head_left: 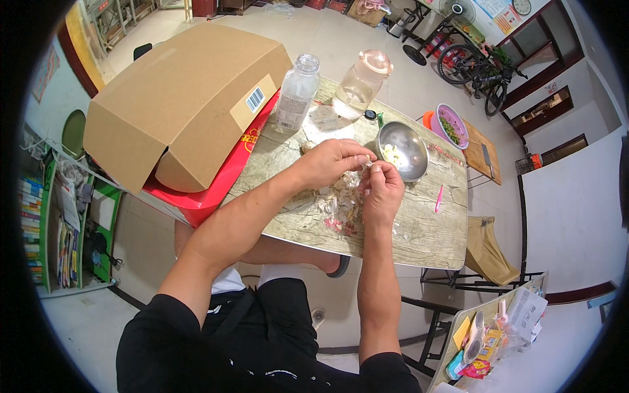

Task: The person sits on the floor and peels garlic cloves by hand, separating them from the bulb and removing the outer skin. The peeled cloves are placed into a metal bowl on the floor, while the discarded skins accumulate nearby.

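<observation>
My left hand [331, 162] and my right hand [384, 188] meet over the table, fingertips pinched together on a small pale garlic clove [369, 161]. The fingers cover most of the clove. Just beyond my right hand stands a steel bowl [417, 157] with several peeled garlic cloves [393, 155] in it. Dry garlic skins [334, 204] lie in a loose heap below my hands, some of them reddish. A slim pink tool [439, 198], its kind too small to tell, rests on the table to the right.
On the wood-patterned table [419, 236] stand a clear bottle [298, 95] and a pinkish jug [360, 85] of liquid. A large cardboard box [190, 92] on a red box [216, 196] fills the left side. A purple basin [452, 126] with greens stands beyond the right edge.
</observation>
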{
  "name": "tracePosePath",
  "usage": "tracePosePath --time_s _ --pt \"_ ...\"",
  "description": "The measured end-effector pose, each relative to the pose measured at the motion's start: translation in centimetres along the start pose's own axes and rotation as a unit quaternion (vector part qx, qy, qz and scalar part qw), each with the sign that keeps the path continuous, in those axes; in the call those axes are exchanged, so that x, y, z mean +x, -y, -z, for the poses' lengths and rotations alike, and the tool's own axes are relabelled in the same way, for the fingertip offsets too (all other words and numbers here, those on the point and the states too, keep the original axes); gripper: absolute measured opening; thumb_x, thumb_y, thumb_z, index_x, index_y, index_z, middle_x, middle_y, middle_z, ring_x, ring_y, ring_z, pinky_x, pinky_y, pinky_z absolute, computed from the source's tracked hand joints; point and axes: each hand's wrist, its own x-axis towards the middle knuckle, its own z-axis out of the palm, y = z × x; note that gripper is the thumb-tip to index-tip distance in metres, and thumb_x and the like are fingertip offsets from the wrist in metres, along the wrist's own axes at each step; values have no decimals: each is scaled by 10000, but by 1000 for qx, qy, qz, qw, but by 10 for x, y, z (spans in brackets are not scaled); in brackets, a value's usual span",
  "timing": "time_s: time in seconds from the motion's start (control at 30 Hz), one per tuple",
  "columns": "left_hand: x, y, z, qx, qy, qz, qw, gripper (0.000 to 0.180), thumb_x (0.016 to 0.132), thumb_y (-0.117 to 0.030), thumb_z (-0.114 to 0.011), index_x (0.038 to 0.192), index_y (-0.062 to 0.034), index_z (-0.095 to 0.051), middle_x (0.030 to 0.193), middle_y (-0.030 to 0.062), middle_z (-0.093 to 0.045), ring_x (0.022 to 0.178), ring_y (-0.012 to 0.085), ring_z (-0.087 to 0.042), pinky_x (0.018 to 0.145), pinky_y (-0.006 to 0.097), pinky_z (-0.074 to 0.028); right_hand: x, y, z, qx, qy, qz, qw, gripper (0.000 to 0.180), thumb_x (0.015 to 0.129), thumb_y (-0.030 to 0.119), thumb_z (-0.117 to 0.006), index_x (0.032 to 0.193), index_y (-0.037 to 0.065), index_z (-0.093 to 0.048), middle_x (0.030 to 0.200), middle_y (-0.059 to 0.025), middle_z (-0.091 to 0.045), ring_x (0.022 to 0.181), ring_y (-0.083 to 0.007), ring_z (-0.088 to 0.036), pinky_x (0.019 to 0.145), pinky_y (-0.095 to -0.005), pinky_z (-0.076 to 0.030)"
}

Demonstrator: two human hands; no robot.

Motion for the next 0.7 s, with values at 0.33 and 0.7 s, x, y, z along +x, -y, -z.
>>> tracePosePath --time_s 0.33,0.7 --pt "3 4 6 -210 -27 80 974 312 1067 -222 -577 1277 -13 -676 1081 25 -714 904 87 -636 817 258 -556 -1 4 -1 37 -24 -73 996 117 1009 133 -631 964 27 -652 757 -24 -644 507 -76 -566 389 -192 -345" --pt "2 4 7 -186 -25 90 978 311 1010 -185 -670 1258 2 -675 1050 36 -723 876 86 -649 793 242 -538 -2 1 -8 -105 -67 -12 992 125 982 131 -668 956 9 -661 757 2 -612 569 -51 -527 486 -202 -405"
